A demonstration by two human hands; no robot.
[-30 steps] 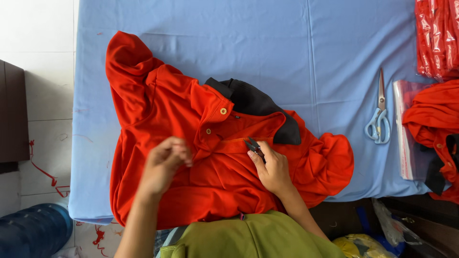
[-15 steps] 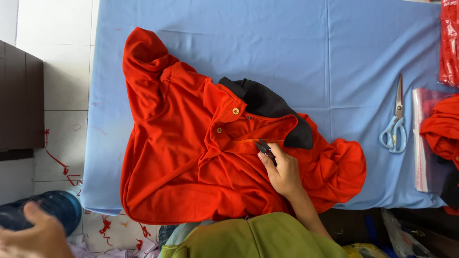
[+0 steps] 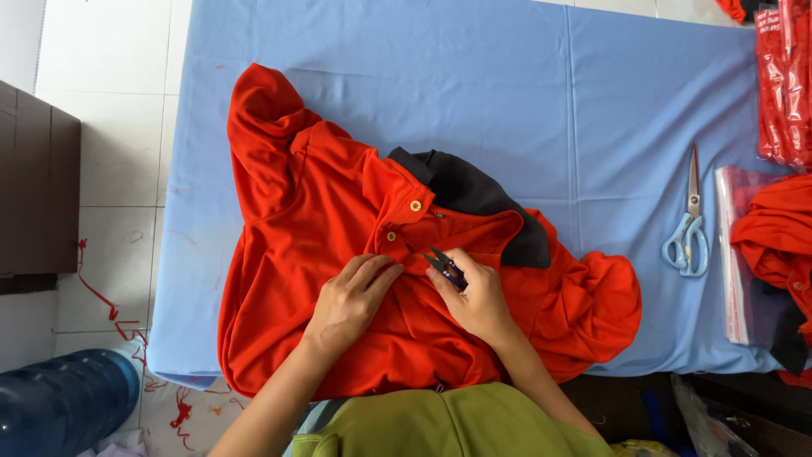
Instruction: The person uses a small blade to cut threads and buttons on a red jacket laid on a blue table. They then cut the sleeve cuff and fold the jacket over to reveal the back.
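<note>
Red polo shirt (image 3: 338,254) placket: right hand (image 3: 478,296) grip closed on small black thread snips (image 3: 443,264), tips pointing far-left; left hand (image 3: 351,300) open, flat just left.

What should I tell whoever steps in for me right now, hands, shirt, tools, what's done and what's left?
Left hand: flat on the red polo shirt, fingers pressing the cloth just below the button placket.
Right hand: holding small thread snips, tips at the placket beside the lower button.
Shirt lies front up on the blue table cover, dark collar open.
Big scissors lie unused to the right, beside more red garments.
Done: shirt spread, snips in place. Left: cannot tell whether any thread is trimmed yet.
</note>
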